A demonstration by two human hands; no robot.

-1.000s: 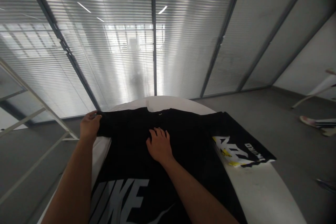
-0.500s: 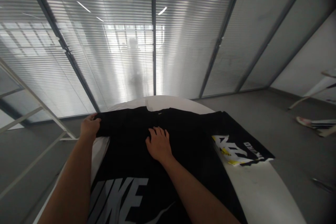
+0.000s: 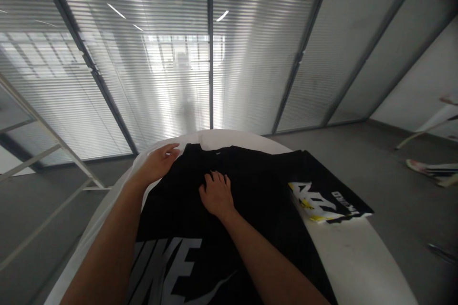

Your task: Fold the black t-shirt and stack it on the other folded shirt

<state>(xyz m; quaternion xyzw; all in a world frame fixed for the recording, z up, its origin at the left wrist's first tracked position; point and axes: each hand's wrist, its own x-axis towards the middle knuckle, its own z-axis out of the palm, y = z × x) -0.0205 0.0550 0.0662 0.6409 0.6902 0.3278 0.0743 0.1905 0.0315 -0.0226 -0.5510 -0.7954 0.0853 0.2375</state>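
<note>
While both hands lie open, right hand (image 3: 216, 195) flat on black logo shirt (image 3: 257, 190), left hand (image 3: 159, 162) at its edge

The black shirt (image 3: 250, 200) covers most of the white tabletop (image 3: 358, 262), lying flat with nothing standing on it. The right hand (image 3: 216, 195) rests in its middle; the left hand (image 3: 159, 162) sits at its far left edge. Bare tabletop lies open to the right and in a thin strip beyond the collar. A white metal frame (image 3: 46, 152) stands off the left side, apparently clear of the tabletop
</note>
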